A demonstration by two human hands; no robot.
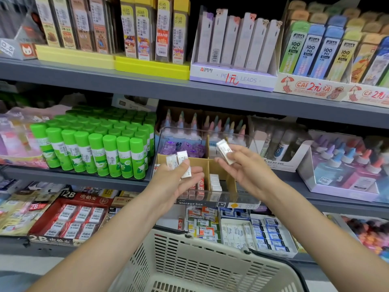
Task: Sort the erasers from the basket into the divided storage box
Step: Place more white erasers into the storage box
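- Left hand (179, 175) palm up, thumb pressing two small white wrapped erasers (182, 163) against the fingers; held at the front-left corner of the clear plastic storage box with cardboard dividers (210, 165).
- Right hand (242, 165) pinching one small white wrapped eraser (225, 149), tilted, raised above the box's right-hand compartments, near the middle divider.
- Box sitting on the front edge of the middle grey metal shelf (105, 179); label on its front lip reading "Storage box".
- Inside box: stack of white erasers (215, 182) in the front middle compartment, red-and-white wrapped erasers (200, 185) in the front-left one, purple wrapped items (185, 147) in the rear-left one.
- Cream slotted plastic shopping basket (200, 260) below both forearms, at the lower shelf's front edge; contents not readable.
- Green-capped glue sticks (94, 150) packed on the same shelf, just left of the box.
- Pastel glue bottles (345, 165) in a display tray towards that shelf's right end.
- Pencil lead packs (237, 43) on the top shelf.
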